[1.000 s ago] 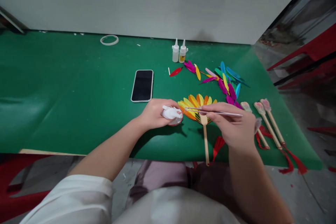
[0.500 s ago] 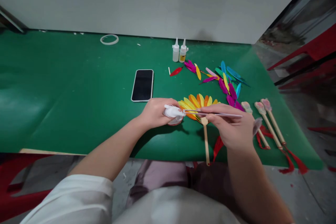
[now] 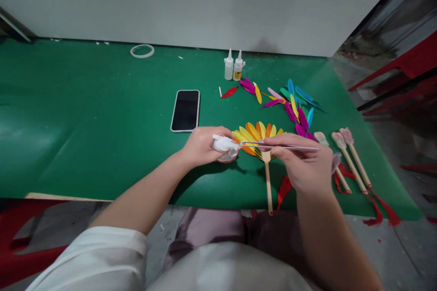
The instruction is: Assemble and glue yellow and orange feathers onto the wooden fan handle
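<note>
My left hand (image 3: 206,146) is closed around a white glue bottle (image 3: 221,142), tilted so its nozzle points right. In my right hand (image 3: 305,163) I pinch a pair of metal tweezers (image 3: 283,147), with their tips right at the bottle's nozzle. Whether the tips grip anything small is too fine to make out. Just behind the tweezers lies a fan of yellow and orange feathers (image 3: 251,133) on a wooden handle (image 3: 268,184). Below the bottle is a small round, clear-looking item with a reddish edge (image 3: 229,155), partly hidden.
A phone (image 3: 185,110) lies behind my left hand. Two small glue bottles (image 3: 233,67) stand near the wall. Loose colourful feathers (image 3: 297,109) spread at the right. Several wooden handles (image 3: 355,159) with red tassels (image 3: 378,213) lie by the right edge. A clear ring (image 3: 142,51) is far left.
My right hand and the tweezers have shifted slightly to the right. My left hand and the glue bottle have barely moved. Everything else on the table stays the same.
</note>
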{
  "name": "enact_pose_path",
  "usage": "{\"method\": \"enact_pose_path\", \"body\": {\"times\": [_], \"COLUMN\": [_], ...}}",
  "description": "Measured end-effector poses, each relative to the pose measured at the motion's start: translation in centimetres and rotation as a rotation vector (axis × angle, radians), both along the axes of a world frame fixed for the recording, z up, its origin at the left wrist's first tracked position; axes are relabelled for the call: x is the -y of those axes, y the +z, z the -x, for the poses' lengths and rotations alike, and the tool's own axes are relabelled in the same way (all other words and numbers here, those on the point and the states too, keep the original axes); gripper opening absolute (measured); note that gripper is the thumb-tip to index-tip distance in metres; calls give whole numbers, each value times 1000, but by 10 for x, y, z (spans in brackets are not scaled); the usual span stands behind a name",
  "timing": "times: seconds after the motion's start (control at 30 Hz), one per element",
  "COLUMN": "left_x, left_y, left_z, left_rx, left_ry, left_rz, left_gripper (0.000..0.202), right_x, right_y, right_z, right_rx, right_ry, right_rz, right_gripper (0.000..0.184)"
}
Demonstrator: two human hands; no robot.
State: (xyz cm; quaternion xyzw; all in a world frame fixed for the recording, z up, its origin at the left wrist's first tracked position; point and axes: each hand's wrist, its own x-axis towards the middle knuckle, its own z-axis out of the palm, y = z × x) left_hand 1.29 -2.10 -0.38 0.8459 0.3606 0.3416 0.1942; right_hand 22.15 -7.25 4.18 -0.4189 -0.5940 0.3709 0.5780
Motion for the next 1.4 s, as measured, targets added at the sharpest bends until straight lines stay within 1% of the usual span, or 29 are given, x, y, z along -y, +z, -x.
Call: {"method": "enact_pose_path", "body": {"times": [0.27, 0.47, 0.63, 0.8, 1.07, 1.27, 1.4], "left_x": [0, 0, 1, 1, 1, 1, 0], "left_y": [0, 0, -1, -1, 1, 2, 2], "left_z": [0, 0, -1, 0, -1, -3, -2], "left_rx": [-27, -49, -36, -68, -137, -157, -207], "left_ry": [5, 9, 14, 13, 5, 7, 40], "left_rz": [8, 14, 25, 46, 72, 64, 70], "left_gripper": [13, 15, 15, 16, 19, 18, 17], "right_x": [-2, -2, -2, -3, -1, 1, 3], "right_y": [-1, -2, -3, -2, 0, 3, 4], "right_z": [-1, -2, -4, -4, -3, -2, -4], "right_rx": [-81, -119, -87, -115, -93, -133, -121], "right_ry": [17, 21, -23, -37, -113, -106, -147], "right_rz": [36, 15, -22, -51, -25, -40, -39], "right_gripper": [9, 9, 8, 8, 9, 5, 6]}}
